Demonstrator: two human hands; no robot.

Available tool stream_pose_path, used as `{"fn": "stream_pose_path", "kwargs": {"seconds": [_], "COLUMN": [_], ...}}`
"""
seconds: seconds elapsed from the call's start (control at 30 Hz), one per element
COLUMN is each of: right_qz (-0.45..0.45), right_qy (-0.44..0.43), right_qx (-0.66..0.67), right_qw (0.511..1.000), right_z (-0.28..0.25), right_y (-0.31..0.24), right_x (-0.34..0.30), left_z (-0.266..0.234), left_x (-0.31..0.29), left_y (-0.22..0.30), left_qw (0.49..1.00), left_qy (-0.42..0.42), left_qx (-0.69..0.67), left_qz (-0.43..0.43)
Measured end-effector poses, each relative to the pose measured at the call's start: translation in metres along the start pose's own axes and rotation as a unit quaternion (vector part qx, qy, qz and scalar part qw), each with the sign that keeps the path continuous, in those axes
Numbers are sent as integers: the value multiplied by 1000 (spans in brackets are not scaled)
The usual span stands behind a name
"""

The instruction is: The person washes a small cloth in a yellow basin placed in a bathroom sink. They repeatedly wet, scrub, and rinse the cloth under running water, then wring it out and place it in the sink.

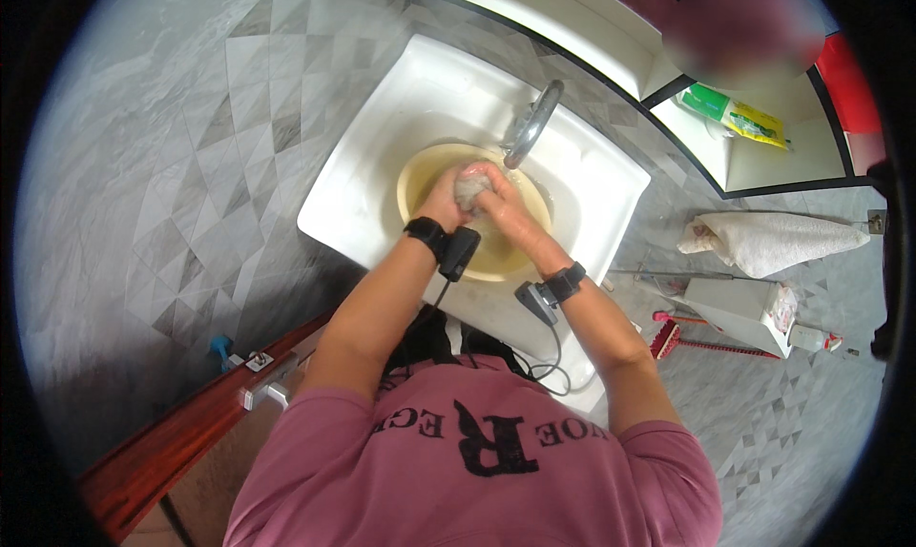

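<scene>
A wet-looking, greyish wad of cloth is squeezed between my two hands. My left hand closes round it from the left, while my right hand wraps over it from the right, fingers curled. Both hands are over a pale yellow basin, which stands inside a white sink. Yellowish water shows in the basin around my wrists. The curved metal faucet reaches over the basin's far rim, just beyond my right hand. Part of the cloth is hidden by my fingers.
Above the sink runs a white shelf unit with a mirror, holding a green and yellow packet. To the right hang a white towel and a white bin-like box, near a red brush. A wooden door edge stands at lower left.
</scene>
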State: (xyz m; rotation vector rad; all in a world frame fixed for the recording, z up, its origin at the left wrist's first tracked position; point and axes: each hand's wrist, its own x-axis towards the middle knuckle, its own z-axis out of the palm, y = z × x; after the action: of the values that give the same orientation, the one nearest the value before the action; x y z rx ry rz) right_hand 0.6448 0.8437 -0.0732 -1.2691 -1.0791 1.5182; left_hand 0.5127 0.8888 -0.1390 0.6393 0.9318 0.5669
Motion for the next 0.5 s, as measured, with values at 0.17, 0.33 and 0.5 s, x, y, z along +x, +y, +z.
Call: {"fn": "stream_pose_path", "kwargs": {"seconds": [0.17, 0.33, 0.5], "right_qz": [-89, -161, -46], "right_qy": [162, 220, 204], "right_qx": [-184, -326, -274], "right_qw": [965, 905, 939], "right_z": [10, -20, -58], "right_y": [15, 45, 45], "right_x": [8, 21, 18], "left_z": [11, 43, 51], "left_x": [25, 20, 3], "left_y": [-17, -16, 5], "left_qw": [986, 969, 989], "left_qy": [-95, 43, 55], "left_qx": [-100, -242, -130], "left_qz": [98, 28, 45]}}
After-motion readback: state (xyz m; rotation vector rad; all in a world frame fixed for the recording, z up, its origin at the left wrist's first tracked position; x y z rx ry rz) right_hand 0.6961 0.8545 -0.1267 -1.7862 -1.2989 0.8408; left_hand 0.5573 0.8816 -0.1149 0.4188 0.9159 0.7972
